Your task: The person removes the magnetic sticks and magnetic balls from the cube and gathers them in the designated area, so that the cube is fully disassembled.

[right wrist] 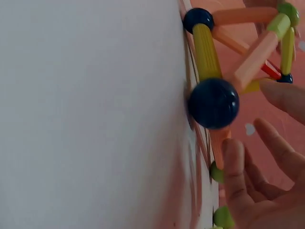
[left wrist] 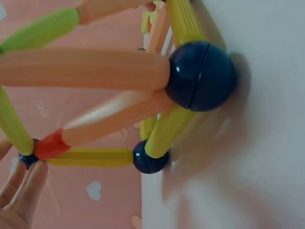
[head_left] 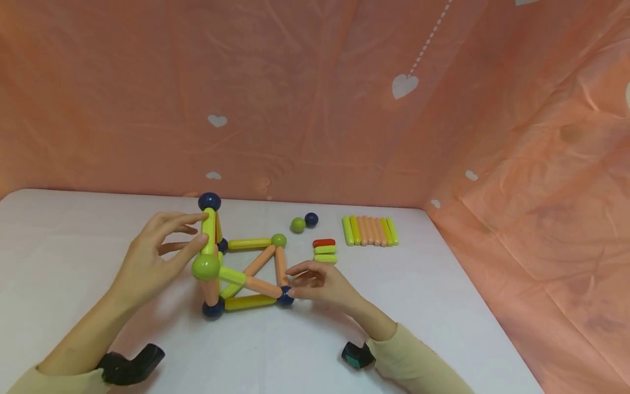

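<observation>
A frame of yellow, green and orange building rods [head_left: 250, 303] joined by blue and green balls stands on the white table. My left hand [head_left: 157, 257] touches its raised left side, fingertips against the upper yellow-green rod [head_left: 209, 232] between a blue ball [head_left: 209, 202] and a green ball [head_left: 206, 267]. In the left wrist view, its fairly straight fingers [left wrist: 28, 191] reach the far upper blue ball [left wrist: 29, 151]. My right hand [head_left: 325, 284] is at the frame's near right corner, fingers spread beside the blue ball [right wrist: 214, 103]; whether they touch it is hard to tell.
Behind the frame lie a loose green ball [head_left: 297, 225] and blue ball [head_left: 311, 220]. Short red and green rods [head_left: 325, 250] sit right of them, and a row of longer rods [head_left: 370, 230] farther right. An orange cloth [head_left: 315, 109] hangs behind the table.
</observation>
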Demonstrator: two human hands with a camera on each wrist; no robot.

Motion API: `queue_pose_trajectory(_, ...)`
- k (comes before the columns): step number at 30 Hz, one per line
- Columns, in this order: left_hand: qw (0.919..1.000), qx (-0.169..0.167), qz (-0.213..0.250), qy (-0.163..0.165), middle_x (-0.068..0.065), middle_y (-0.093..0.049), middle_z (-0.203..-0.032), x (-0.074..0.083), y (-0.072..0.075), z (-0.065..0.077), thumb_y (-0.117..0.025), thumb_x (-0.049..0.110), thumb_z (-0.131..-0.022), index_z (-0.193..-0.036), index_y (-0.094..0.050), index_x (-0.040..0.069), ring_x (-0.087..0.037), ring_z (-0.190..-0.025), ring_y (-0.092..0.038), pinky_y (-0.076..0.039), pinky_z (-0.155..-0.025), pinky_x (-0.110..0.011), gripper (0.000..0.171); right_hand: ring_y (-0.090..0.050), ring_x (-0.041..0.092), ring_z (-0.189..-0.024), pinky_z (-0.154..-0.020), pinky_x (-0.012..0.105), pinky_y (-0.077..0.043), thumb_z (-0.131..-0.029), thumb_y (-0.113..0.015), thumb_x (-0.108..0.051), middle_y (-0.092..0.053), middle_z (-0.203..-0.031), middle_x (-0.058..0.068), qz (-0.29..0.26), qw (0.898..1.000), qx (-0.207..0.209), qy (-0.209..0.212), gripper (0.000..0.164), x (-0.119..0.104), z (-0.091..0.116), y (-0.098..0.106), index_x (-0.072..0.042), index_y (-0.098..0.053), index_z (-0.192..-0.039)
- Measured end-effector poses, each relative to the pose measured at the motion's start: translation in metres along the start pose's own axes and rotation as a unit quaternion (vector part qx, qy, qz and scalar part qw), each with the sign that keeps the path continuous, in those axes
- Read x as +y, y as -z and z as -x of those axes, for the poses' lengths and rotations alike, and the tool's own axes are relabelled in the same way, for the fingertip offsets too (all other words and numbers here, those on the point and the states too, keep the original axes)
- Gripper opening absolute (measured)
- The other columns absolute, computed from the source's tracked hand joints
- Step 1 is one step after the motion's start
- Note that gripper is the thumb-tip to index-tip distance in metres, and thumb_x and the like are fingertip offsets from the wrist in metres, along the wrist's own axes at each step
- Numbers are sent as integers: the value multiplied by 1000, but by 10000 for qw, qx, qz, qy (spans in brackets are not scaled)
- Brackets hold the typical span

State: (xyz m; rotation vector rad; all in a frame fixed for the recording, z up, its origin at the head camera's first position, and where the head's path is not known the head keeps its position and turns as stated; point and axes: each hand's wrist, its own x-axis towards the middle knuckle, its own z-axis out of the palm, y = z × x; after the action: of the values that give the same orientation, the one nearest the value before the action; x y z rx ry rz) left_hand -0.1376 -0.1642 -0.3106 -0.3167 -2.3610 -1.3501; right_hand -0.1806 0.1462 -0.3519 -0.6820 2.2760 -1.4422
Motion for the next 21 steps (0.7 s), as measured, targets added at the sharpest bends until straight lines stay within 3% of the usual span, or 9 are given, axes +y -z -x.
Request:
queue_pose_trajectory(4, 9994, -193, 269, 69, -12, -42, -139, -6, -3, -9, -60, 20, -95, -143, -46, 16, -17, -122, -45, -38, -94, -5, 50, -61, 18, -106, -81, 22, -51, -81, -76, -10, -63, -118, 10, 285, 9993, -103, 213, 37, 1, 0, -7, -6, -66, -117)
queue_pose_trajectory(7, 9965, -530, 627, 177, -17, -29, -151, -7, -5, -17, -54, 21, -99, -151, -31, 18, -37, -134, -34, -34, -112, -32, 57, -60, 17, -103, -77, 20, -51, -80, -78, -10, -60, -116, 7, 497, 9983, -56, 300, 34, 1, 2, -10, -7, -69, -113)
queue_pose_trajectory(10, 9886, -915, 1047, 581, -17, -17, -158, -7, -7, -25, -47, 25, -101, -154, -17, 24, -43, -140, -24, -24, -109, -63, 61, -59, 14, -99, -76, 18, -50, -81, -77, -12, -59, -114, 7, 735, 9968, -9, 328, 31, 0, 3, -12, -8, -70, -110)
queue_pose_trajectory(13, 9780, -1155, 1453, 951, -21, -19, -156, -8, -9, -31, -43, 25, -102, -155, -8, 25, -43, -139, -24, -19, -108, -69, 64, -59, 12, -98, -76, 18, -50, -82, -77, -13, -60, -114, 7, 929, 9950, -12, 354, 30, 0, 4, -12, -9, -70, -111)
queue_pose_trajectory(16, 9771, -1149, 1469, 1020, -26, -32, -146, -9, -9, -33, -44, 23, -101, -155, -12, 21, -41, -132, -32, -24, -106, -67, 63, -60, 13, -97, -76, 19, -51, -83, -76, -13, -62, -113, 7, 1101, 9931, -37, 413, 30, 1, 3, -11, -9, -70, -112)
queue_pose_trajectory(19, 9867, -894, 1015, 898, -22, -43, -134, -11, -9, -30, -48, 24, -101, -151, -24, 15, -26, -121, -44, -38, -104, -41, 56, -60, 14, -98, -79, 20, -50, -84, -74, -11, -64, -111, 5, 1295, 9908, 34, 386, 29, 0, 2, -8, -11, -70, -112)
queue_pose_trajectory(21, 9905, -686, 884, 801, -19, -44, -136, -13, -7, -28, -51, 24, -100, -145, -30, 10, -12, -115, -47, -41, -97, -21, 51, -61, 16, -99, -82, 23, -49, -85, -72, -10, -65, -110, 3, 1407, 9894, 123, 326, 29, -1, 1, -6, -12, -70, -113)
